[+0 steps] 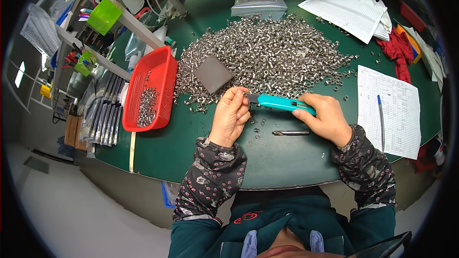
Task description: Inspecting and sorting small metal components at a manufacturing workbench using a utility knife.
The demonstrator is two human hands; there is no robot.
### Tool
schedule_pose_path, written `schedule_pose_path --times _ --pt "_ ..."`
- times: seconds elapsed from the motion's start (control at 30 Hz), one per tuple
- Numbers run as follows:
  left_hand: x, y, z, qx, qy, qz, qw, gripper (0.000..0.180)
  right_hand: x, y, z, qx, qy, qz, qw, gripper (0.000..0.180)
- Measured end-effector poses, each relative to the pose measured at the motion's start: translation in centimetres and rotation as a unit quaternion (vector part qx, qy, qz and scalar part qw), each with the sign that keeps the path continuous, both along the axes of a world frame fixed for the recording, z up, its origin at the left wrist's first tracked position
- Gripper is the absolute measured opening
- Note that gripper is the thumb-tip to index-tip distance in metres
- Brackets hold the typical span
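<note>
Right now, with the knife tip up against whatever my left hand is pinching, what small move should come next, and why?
Probably draw the teal utility knife lightly along the small part in the left hand. The right hand grips the handle, and the blade tip already meets the left fingertips.

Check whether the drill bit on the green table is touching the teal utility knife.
Apart. In the head view the drill bit lies on bare green table, with a clear strip of tabletop between it and the teal utility knife above.
</note>
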State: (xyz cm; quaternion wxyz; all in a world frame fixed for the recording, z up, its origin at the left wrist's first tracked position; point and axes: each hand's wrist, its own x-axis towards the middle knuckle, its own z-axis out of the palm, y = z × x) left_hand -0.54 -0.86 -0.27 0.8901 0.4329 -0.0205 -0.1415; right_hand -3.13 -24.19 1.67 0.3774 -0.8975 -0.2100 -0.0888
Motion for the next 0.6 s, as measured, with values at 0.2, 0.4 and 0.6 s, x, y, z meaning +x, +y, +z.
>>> schedule_pose_path --times 0.2,0.4,0.6 --pt "-0.04 0.0 -0.38 -0.052 0.019 -0.015 0.998 0.016 -0.11 0.32 0.12 -0.008 0.06 0.007 0.998 0.029" --pt "-0.18 0.21 -0.57 -0.066 0.037 -0.01 0.997 0.016 -0.16 0.68 -0.4 -0.009 -0.09 -0.017 0.996 0.026" --pt "-0.3 -0.35 -0.37 -0.089 0.062 -0.022 0.994 0.021 -0.21 0.59 0.34 0.109 -0.016 -0.043 0.993 0.025"
